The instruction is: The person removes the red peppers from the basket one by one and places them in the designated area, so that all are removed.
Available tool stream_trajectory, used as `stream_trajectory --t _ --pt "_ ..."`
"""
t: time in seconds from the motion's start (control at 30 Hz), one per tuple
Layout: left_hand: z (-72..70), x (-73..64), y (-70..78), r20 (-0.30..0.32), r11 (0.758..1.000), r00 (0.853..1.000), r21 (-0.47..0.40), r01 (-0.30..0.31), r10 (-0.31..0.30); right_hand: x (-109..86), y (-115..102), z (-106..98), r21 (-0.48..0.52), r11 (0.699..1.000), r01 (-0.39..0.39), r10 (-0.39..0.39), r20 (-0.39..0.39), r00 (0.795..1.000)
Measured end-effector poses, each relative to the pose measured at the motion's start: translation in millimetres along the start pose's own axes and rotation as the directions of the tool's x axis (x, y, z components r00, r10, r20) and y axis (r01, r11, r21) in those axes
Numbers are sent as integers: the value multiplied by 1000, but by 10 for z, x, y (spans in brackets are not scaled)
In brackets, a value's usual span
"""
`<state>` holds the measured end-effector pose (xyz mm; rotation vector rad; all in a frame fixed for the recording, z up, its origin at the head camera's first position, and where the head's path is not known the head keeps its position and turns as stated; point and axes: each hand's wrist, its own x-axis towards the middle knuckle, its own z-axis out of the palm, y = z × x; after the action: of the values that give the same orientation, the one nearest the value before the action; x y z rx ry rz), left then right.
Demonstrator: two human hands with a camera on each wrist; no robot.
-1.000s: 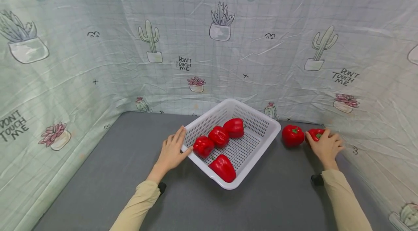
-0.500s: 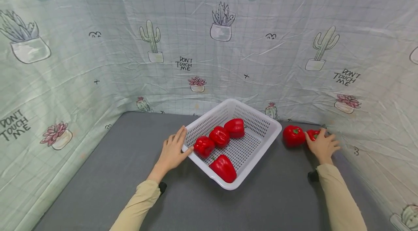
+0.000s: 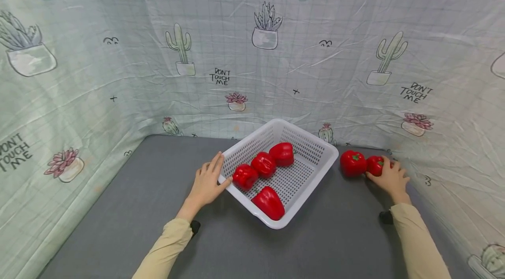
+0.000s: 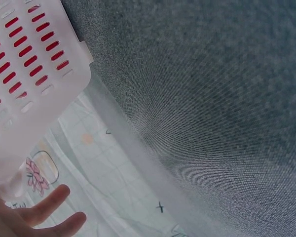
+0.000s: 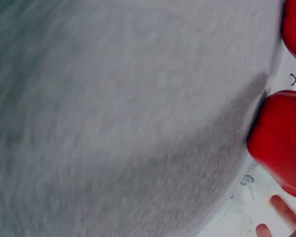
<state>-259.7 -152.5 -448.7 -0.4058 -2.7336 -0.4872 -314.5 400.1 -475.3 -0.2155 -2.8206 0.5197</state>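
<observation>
My left hand [image 3: 206, 185] lies at the left corner of a white perforated plastic basket [image 3: 311, 191], with its thumb over the rim and its fingers extended along the outside. In the left wrist view two fingers [image 4: 52, 202] stick out past the basket wall [image 4: 49, 98]. Several red bell peppers [image 3: 269, 203] lie inside the basket. To the right, my right hand [image 3: 392, 180] grips a red bell pepper [image 3: 374, 165] between thumb and fingers. The right wrist view shows this pepper [image 5: 281, 140] close up, partly cut off by the frame edge.
Another red bell pepper [image 3: 353, 163] sits between the held one and the basket. All stand on a dark grey table [image 3: 323, 248]. A cactus-print cloth [image 3: 300, 64] rises behind the table and along both sides.
My right hand has shifted slightly, and its pepper has moved left, up against the neighbouring pepper, showing more of its side. The left hand and basket have stayed put.
</observation>
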Motion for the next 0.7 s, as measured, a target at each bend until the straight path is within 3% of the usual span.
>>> stream_trajectory --t 0.2,0.7 --pt "-13 1 -3 -5 1000 1000 5 1 -1 6 49 -30 16 994 106 -106 42 993" --pt "-18 -5 17 -9 1000 1000 2 1 -1 39 -5 -28 29 992 121 -123 59 991"
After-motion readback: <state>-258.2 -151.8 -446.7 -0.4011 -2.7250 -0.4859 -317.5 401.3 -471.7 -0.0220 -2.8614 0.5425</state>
